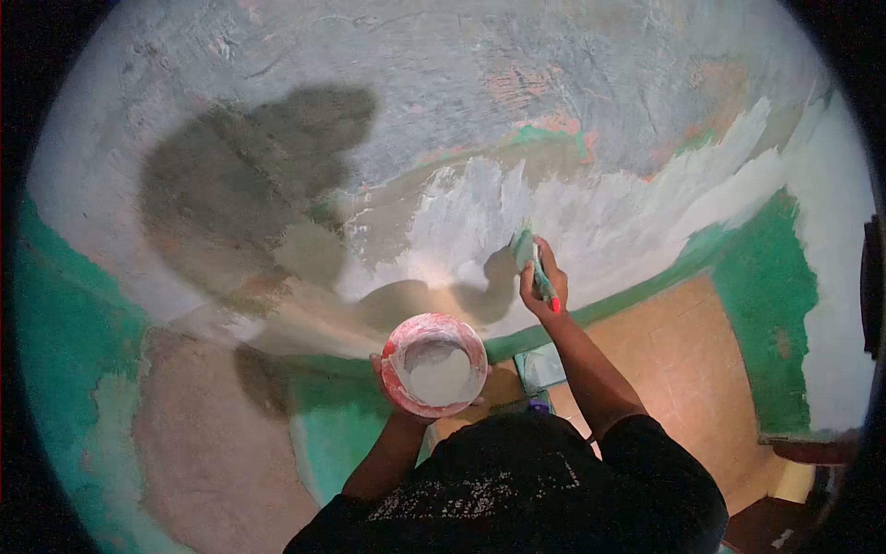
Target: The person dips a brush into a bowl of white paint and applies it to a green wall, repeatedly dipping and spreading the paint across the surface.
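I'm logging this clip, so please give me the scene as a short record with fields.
left hand: holds the bucket
bucket contents: whitish material
right hand: grips a flat tool at the wall; exact type unclear
wall finish: uneven grey, white and green patches
floor: tan, tiled
lighting: shadows cast on the wall

The wall [609,217] looks rough and matt, the black shirt [544,489] matt cloth
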The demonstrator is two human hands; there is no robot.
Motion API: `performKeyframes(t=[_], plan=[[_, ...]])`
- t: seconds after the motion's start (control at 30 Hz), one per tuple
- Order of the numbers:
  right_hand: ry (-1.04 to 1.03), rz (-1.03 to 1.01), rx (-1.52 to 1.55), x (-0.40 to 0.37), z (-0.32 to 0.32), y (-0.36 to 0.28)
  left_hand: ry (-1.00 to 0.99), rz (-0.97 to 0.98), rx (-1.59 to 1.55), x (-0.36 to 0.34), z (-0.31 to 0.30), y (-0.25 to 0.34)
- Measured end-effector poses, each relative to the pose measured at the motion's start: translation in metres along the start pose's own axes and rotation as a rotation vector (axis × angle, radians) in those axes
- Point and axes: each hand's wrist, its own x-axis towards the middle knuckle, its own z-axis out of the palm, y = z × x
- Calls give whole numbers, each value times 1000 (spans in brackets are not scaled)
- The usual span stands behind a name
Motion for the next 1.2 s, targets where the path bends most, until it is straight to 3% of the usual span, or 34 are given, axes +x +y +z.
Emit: performKeyframes(t=[0.1,0.13,0.23,0.33,0.37,0.53,0.63,0.67,0.8,0.87,0.9,0.97,1.07,1.1,1.17,1.2], plan=[[190,-143,61,19,-17,-20,-40,149,-170,3,1,-11],[258,-101,72,32,-24,-27,-38,166,-182,4,2,-13],[437,-154,342,78,-43,-62,108,129,-11,0,-2,-6],[370,-159,109,78,-15,-45,256,193,41,0,-12,-3],[443,-367,0,74,-5,-41,189,190,-32,4,-4,-7],[-126,-160,-61,13,-4,-22,134,115,-43,-5,0,-15],[-118,-92,207,17,-17,-26,110,78,1,4,4,-9],[6,-196,19,28,-31,-37,109,76,-9,7,6,-10],[389,-227,148,82,-44,-56,137,92,-68,12,15,-17],[483,-330,36,101,-37,-52,-46,49,11,15,-1,-11],[370,-212,227,86,-25,-60,-138,28,50,16,-7,-8],[316,-245,168,65,-5,-52,-112,40,4,16,-5,-7],[-183,90,40,32,-14,-50,62,86,-52,6,0,-16],[-169,-39,128,28,-13,-37,133,101,-61,7,2,-17],[-133,-312,304,28,-8,0,77,48,-47,15,8,-18],[-120,-176,304,31,-20,-6,49,23,-38,20,12,-18]])
